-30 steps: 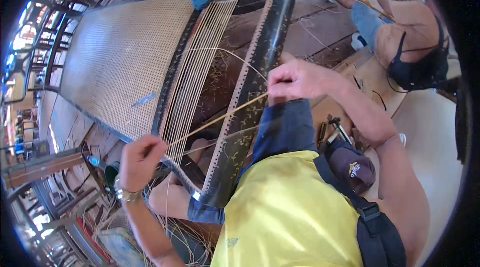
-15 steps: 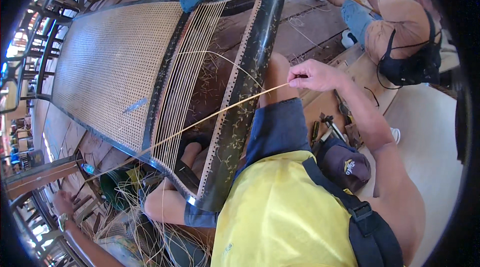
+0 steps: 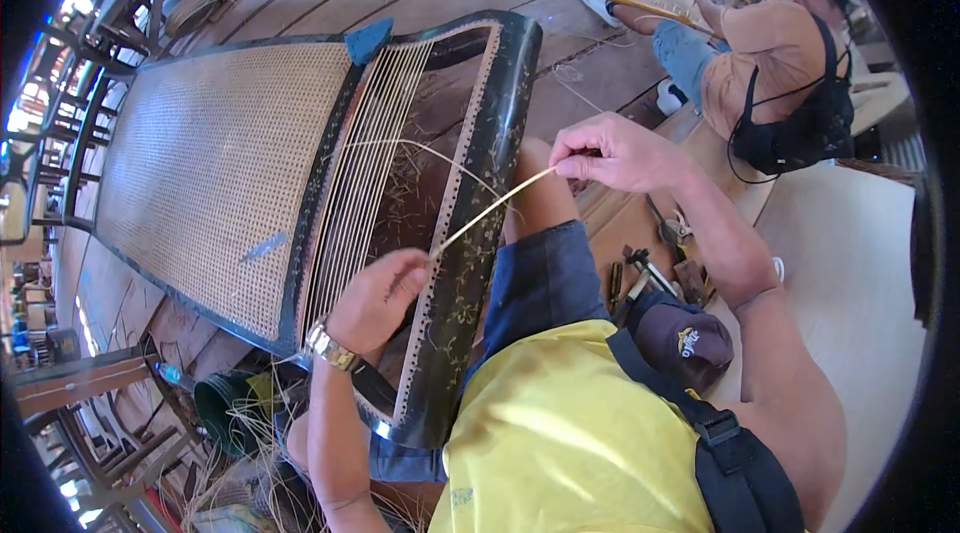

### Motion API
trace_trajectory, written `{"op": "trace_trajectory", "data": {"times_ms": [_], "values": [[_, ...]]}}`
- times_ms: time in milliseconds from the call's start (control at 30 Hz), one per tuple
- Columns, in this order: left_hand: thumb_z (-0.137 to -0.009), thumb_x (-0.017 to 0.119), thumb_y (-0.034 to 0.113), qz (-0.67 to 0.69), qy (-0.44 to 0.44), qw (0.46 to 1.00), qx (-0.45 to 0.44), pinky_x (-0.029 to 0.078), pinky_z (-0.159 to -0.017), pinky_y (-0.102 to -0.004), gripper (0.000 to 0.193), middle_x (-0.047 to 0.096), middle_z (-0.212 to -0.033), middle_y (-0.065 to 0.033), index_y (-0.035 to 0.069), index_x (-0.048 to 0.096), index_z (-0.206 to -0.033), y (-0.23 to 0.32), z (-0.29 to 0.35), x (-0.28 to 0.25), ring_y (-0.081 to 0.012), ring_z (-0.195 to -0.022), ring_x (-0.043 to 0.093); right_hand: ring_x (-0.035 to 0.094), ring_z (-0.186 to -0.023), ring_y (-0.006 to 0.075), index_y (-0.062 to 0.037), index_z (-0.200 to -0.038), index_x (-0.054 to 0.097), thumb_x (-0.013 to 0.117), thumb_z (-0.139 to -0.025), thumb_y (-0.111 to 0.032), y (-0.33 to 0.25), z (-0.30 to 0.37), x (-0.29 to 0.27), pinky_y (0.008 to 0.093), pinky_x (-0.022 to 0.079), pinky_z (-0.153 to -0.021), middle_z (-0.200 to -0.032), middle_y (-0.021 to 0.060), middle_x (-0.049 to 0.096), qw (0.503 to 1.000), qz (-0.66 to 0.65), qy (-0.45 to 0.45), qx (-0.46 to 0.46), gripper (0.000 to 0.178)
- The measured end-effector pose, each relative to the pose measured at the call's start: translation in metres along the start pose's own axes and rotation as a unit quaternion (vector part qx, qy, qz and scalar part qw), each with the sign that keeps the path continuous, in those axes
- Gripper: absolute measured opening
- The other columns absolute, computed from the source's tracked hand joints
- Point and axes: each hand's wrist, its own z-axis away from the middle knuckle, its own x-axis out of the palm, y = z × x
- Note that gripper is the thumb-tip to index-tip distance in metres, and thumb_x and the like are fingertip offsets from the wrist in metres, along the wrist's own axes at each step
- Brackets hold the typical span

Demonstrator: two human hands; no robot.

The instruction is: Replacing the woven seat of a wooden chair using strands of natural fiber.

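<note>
My right hand point(image 3: 630, 153) pinches one end of a pale cane strand point(image 3: 495, 210) between thumb and fingers, above the curved black rail. The strand slants down to my left hand point(image 3: 380, 301), whose fingers are closed at its other visible end. Below both hands lies a black chair frame point(image 3: 490, 183) with gold flower decoration and a row of small holes along its inner edge. Parallel cane strands point(image 3: 375, 148) span part of its opening, and one loose strand arcs across it. Finely woven cane point(image 3: 200, 163) fills the larger panel beside them.
A blue block point(image 3: 369, 40) rests on the frame's far edge. Loose strands and a green bucket point(image 3: 225, 403) are at lower left. Tools point(image 3: 650, 268) and a dark cap point(image 3: 682, 341) lie by my right side. Another person point(image 3: 765, 63) sits at upper right.
My left hand has come from the far lower left up over the frame, near my right hand. The taut length of strand between them is much shorter.
</note>
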Motion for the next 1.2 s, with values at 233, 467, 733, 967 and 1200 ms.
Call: {"op": "trace_trajectory", "data": {"times_ms": [233,467,733,967,1200], "values": [[-0.101,0.054,0.017,0.083,0.028,0.98,-0.179,0.046,-0.059,-0.0254,0.02,0.063,-0.07,-0.0044,0.0,0.065,-0.103,-0.017,0.033,-0.008,-0.0106,-0.063,0.058,0.059,-0.081,0.0134,-0.0013,-0.11,0.062,0.064,-0.095,-0.014,-0.002,0.001,0.023,0.0293,0.049,-0.072,-0.091,0.0071,0.061,0.889,0.225,0.395,-0.062,0.02],[-0.102,0.054,0.015,0.213,0.002,0.961,-0.176,0.037,-0.054,-0.02,0.019,0.065,-0.073,0.0003,-0.001,0.065,-0.104,0.017,0.029,0.007,-0.0027,-0.06,0.047,0.063,-0.085,0.0139,0.0005,-0.141,0.042,0.062,-0.099,-0.02,-0.031,0.01,0.166,0.027,0.054,-0.076,-0.105,0.0083,0.063,0.861,-0.496,0.025,0.11,0.05],[-0.1,0.057,0.015,0.15,-0.001,0.975,-0.166,0.043,-0.056,-0.0216,0.018,0.067,-0.071,-0.0017,0.0,0.066,-0.102,0.025,0.035,0.016,-0.0061,-0.063,0.057,0.056,-0.072,0.0081,-0.0063,-0.122,0.062,0.064,-0.098,-0.019,-0.044,-0.026,0.199,0.0233,0.047,-0.067,-0.093,0.0034,0.066,0.834,-0.543,0.052,0.086,0.027],[-0.099,0.058,0.017,0.139,-0.004,0.981,-0.133,0.042,-0.053,-0.0221,0.018,0.068,-0.072,-0.0028,0.001,0.066,-0.103,0.012,0.044,0.026,-0.0053,-0.059,0.054,0.055,-0.07,0.0061,-0.0054,-0.104,0.068,0.064,-0.098,-0.02,-0.02,-0.02,0.183,0.0204,0.045,-0.062,-0.085,0.0017,0.067,0.836,-0.529,0.083,0.122,0.016],[-0.099,0.058,0.015,0.193,0.003,0.968,-0.163,0.045,-0.055,-0.0214,0.017,0.067,-0.075,-0.0024,-0.001,0.062,-0.105,0.013,0.028,0.045,-0.0052,-0.06,0.055,0.059,-0.07,0.008,-0.0054,-0.107,0.066,0.067,-0.096,-0.018,-0.026,-0.019,0.192,0.0211,0.047,-0.062,-0.089,0.0051,0.07,0.723,-0.672,0.08,0.141,0.017]]}}
